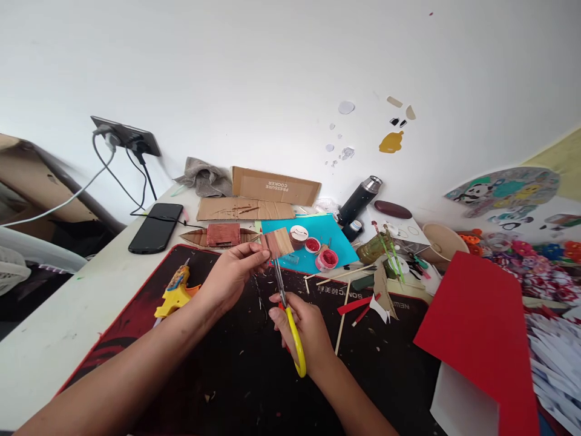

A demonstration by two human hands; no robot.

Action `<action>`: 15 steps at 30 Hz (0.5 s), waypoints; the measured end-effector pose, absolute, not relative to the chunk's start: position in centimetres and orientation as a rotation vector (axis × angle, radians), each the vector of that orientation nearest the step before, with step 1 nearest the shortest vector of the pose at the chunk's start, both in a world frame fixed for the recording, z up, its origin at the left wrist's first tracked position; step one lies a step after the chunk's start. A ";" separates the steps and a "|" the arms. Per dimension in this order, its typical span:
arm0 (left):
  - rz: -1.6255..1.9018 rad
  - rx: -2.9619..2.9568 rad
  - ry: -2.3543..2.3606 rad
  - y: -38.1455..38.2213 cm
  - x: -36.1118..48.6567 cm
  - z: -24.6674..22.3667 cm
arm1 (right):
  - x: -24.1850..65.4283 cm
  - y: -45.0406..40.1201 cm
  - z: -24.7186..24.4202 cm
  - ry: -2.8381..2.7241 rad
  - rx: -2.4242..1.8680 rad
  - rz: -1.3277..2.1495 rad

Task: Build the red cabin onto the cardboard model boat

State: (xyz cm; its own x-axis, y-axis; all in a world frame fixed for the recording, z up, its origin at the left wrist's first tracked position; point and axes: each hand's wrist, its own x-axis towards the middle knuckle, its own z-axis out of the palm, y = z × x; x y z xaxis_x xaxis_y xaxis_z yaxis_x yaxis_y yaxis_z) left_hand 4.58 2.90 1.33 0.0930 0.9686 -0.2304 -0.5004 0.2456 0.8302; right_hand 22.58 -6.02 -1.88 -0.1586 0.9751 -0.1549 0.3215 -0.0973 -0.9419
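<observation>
My left hand (pixel 242 266) pinches a small piece of cardboard (pixel 282 241), brown and partly darker near the fingers, above the black desk mat (pixel 218 369). In my right hand (pixel 306 330) is a pair of scissors (pixel 297 345) with yellow and red handles. Its blades point up and away from me, and their tips meet the lower edge of the cardboard piece. Just behind my left hand lies a cardboard boat (pixel 195 237) with a reddish-brown painted block (pixel 224 234) on its middle. A yellow glue gun (pixel 177 297) rests left of my left forearm.
Open paint pots (pixel 327 260) stand on a blue sheet (pixel 338 233). Behind are cardboard strips (pixel 276 185) and a dark flask (pixel 358 200). A phone (pixel 157 229) lies left; a red folded card (pixel 476 327) stands right. Thin sticks (pixel 342 321) lie beyond my right hand.
</observation>
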 end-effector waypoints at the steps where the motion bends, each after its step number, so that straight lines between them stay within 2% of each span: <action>1: 1.217 0.657 0.903 2.9 4.6 1.3 | 22.6 -6.0 -1.9 -1.526 -1.459 1.272; 15: 1.239 0.675 0.895 3.0 4.9 1.2 | 22.6 -5.9 -2.2 -1.602 -1.462 1.176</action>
